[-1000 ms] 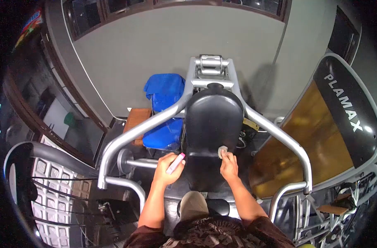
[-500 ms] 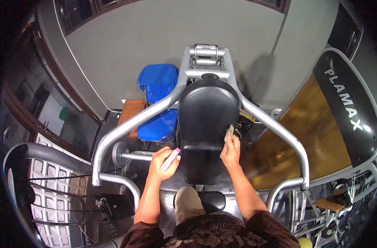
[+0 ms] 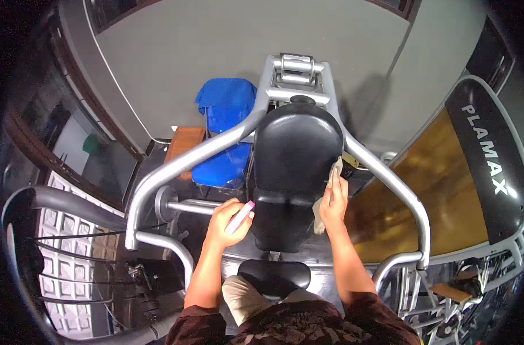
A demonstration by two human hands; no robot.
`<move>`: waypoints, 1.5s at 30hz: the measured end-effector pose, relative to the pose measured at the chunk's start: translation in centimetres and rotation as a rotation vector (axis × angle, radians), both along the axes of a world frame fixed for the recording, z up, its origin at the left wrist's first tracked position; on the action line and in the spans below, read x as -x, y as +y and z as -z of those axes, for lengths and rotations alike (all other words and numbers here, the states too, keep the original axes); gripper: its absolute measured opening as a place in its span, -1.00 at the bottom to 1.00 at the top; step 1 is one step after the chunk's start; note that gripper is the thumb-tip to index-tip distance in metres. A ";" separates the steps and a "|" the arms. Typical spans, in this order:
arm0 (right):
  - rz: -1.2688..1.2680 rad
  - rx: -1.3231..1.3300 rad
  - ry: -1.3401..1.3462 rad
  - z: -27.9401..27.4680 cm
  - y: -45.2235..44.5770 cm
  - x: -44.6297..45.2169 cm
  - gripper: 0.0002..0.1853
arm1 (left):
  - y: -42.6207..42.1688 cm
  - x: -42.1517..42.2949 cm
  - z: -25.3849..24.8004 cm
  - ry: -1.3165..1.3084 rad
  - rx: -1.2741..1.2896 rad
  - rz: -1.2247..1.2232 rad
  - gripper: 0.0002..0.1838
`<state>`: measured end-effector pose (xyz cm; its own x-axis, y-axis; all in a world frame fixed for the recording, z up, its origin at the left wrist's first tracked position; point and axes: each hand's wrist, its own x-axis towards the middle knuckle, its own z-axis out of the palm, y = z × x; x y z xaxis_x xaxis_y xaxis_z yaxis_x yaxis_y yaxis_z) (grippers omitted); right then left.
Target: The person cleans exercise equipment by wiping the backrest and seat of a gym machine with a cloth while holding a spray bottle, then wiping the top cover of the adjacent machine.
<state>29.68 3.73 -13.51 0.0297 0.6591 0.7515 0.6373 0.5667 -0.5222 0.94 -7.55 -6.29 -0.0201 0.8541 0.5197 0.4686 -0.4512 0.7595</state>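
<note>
Right hand (image 3: pixel 333 202), fingers together, holding pale fabric cloth (image 3: pixel 318 219), 4 o'clock of black padded backrest (image 3: pixel 299 149) | left hand (image 3: pixel 227 223) wraps slim white-pink tube (image 3: pixel 238 219), 8 o'clock | cloth seems light, soft: grip middle

the right hand (image 3: pixel 334 204) hides the middle of the pale cloth (image 3: pixel 318 221). the left hand (image 3: pixel 220 224) covers the lower end of a pink-tipped stick (image 3: pixel 238 221). beyond that grip, a silver bar (image 3: pixel 187 157) hides part of the blue chair (image 3: pixel 224 168). below both grips, the dark shirt (image 3: pixel 291 328) is cut off.
</note>
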 end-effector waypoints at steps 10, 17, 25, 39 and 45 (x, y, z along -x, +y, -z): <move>-0.076 0.373 0.085 13.7 -7.9 -1.8 -0.40 | -0.5 1.1 0.0 0.062 0.040 0.041 -0.89; -0.052 0.878 0.762 9.9 -7.7 -4.2 -0.61 | -1.5 -1.2 0.6 0.130 0.111 0.051 -0.83; -0.307 1.064 1.647 10.1 -10.4 -6.7 -0.68 | 0.0 -4.1 2.9 0.112 0.305 0.179 -0.81; 0.173 0.674 0.488 10.3 -6.5 -4.5 -0.70 | 0.6 -4.8 -0.4 0.178 0.452 0.276 -0.76; 0.407 1.071 -0.084 5.4 -2.8 3.8 -0.52 | 1.2 3.3 -4.5 0.032 0.583 0.228 -0.79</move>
